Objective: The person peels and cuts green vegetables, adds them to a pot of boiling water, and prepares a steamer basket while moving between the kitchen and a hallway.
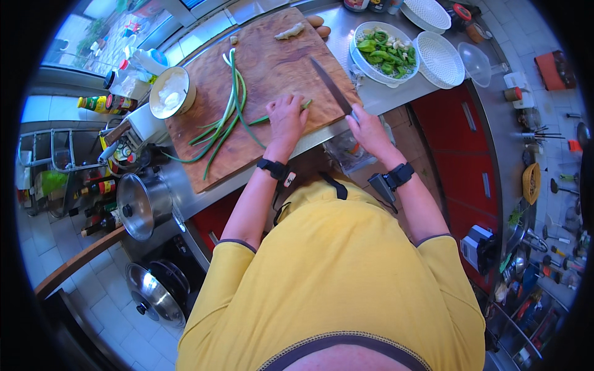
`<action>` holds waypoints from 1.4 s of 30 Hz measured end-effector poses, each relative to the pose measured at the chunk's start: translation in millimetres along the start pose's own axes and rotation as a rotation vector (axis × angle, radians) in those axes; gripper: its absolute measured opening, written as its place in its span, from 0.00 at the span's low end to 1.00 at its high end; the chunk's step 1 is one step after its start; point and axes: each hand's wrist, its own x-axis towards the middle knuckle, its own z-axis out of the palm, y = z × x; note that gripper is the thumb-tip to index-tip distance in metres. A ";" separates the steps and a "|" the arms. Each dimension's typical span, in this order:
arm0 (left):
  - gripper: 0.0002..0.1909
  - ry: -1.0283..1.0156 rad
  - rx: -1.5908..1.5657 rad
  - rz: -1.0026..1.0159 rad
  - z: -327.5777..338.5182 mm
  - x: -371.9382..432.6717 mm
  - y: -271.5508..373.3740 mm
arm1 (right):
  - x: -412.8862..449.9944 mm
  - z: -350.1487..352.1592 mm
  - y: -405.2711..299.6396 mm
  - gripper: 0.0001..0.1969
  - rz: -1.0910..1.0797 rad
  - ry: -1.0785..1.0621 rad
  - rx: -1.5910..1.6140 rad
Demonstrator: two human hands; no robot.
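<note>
My left hand [285,116] lies over a green onion stalk [259,120] on the wooden cutting board [278,65], holding it down; the stalk's green end shows past my fingers. The part under the palm is hidden. In my right hand [369,127] is the handle of a kitchen knife [332,84], its blade slanting away over the board's right edge, apart from the stalk. Left of my left hand lies a loose bunch of green onions [229,104], its leaves spreading toward the front edge. A knobbly piece of ginger [288,31] rests at the far side.
A bowl of white powder [171,90] stands at the board's left edge. To the right, a white basket [385,53] holds cut green peppers and pale pieces, beside a white strainer basket [440,59]. A lidded steel pot [139,206] sits left. Brown eggs [315,21] lie behind the board.
</note>
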 end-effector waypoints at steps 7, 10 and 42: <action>0.12 -0.117 -0.087 0.153 22.8 -9.0 42.7 | -5.1 -27.6 9.8 0.12 0.032 0.238 0.055; 0.11 -0.153 -0.267 0.304 24.0 -14.4 62.4 | -8.8 -34.9 12.4 0.12 0.083 0.224 0.055; 0.12 0.233 -0.219 -0.103 -34.9 -50.9 -22.5 | -19.1 30.2 -35.1 0.10 -0.158 -0.056 0.017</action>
